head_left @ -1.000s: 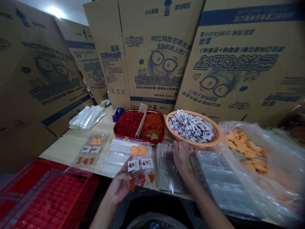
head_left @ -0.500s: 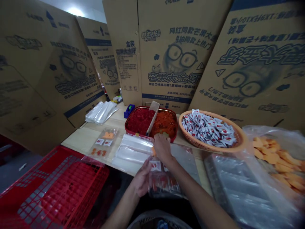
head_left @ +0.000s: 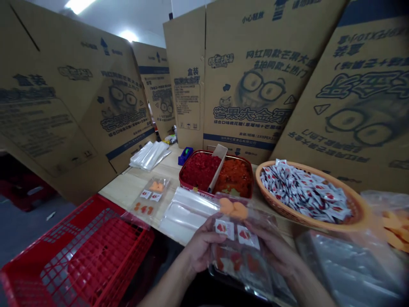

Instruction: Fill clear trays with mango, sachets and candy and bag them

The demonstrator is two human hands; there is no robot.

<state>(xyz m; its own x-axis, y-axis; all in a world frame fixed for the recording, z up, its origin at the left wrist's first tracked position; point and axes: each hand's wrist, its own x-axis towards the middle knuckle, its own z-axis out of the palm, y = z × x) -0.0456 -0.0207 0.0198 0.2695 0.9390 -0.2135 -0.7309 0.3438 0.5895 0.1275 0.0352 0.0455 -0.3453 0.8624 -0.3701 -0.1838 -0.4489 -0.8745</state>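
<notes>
Both my hands hold a clear plastic tray pack [head_left: 238,243] just above the table's near edge. It carries two orange slices, two small white-and-red sachets and red candy pieces. My left hand [head_left: 202,243] grips its left side with the thumb on top. My right hand [head_left: 271,247] grips its right side. A second filled pack [head_left: 150,198] lies on the wooden table [head_left: 128,187] to the left. A stack of clear empty trays [head_left: 188,211] lies beside my left hand.
A red tin [head_left: 217,172] holds red and orange candy with a cardboard divider. An orange basket [head_left: 313,198] is full of sachets. A red plastic crate [head_left: 76,260] sits at lower left. Tall cardboard boxes [head_left: 249,76] wall the table. Clear bags [head_left: 150,154] lie at the back left.
My right hand came back from the red tin and took hold of the pack's right side. The pack is now lifted in both hands. The camera swung left.
</notes>
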